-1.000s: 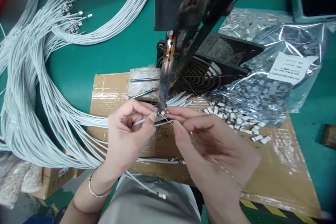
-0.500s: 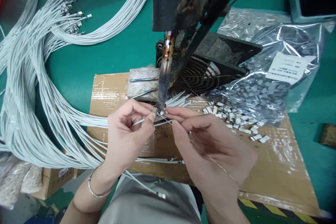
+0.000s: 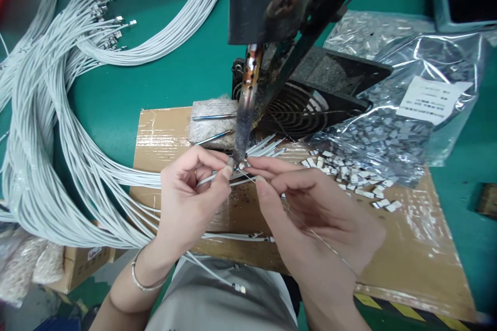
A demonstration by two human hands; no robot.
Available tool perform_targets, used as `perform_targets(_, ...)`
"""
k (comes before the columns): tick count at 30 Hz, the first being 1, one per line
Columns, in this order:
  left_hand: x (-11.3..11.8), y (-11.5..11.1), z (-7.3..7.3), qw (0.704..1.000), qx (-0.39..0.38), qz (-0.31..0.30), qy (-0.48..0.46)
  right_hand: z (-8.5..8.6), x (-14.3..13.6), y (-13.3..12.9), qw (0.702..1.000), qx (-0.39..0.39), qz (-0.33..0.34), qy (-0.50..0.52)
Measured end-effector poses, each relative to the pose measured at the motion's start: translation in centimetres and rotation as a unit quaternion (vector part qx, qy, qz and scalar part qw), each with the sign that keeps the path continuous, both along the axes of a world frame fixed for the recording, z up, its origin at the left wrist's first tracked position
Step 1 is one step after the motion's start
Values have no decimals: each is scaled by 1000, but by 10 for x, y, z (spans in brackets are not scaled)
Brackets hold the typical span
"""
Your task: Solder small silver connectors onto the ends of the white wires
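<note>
Prob. soldering: my L hand (image 3: pixel 190 199) pinches a white wire (image 3: pixel 205 180), R hand (image 3: pixel 330 212) thin solder (image 3: pixel 247 176), under the iron (image 3: pixel 243 126), nr front edge of bench (image 3: pixel 155 83); next move prob. needs steadiness.

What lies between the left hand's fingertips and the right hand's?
In the head view, the dark tip of the soldering iron lies between the left hand and right hand, with a small pale piece and a thin strand below.
</note>
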State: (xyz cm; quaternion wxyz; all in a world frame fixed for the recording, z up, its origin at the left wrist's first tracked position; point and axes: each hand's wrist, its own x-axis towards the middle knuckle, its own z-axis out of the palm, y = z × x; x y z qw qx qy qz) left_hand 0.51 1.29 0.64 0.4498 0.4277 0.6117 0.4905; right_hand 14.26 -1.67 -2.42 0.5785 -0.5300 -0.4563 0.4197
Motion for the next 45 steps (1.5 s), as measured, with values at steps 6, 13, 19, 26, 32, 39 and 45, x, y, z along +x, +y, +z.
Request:
perform_targets(6,0,1,-1,1000,6,-4,-3,-1,0,0,1000,4,3,2)
perform_targets(13,-1,-2,0,1000,6,-6,-1,-2,1,0,1000,5,1,-24)
perform_targets(19,-2,-1,0,1000,7,-6,5,1,-1,2,1000,18,-5,-3)
perform_targets(26,-2,-2,-1,1000,3,-10,0,-1,-1,2,1000,9,0,3)
perform_targets(32,-1,-2,0,1000,6,-12,0,1,0,2,1000,15,0,3)
perform_targets(39,-3,-3,-1,1000,22,-19,-4,2,-2,3,1000,20,-3,-1)
perform_targets(45,-3,-1,-3,1000,18,-18,-1,0,-1,2,1000,16,3,-2)
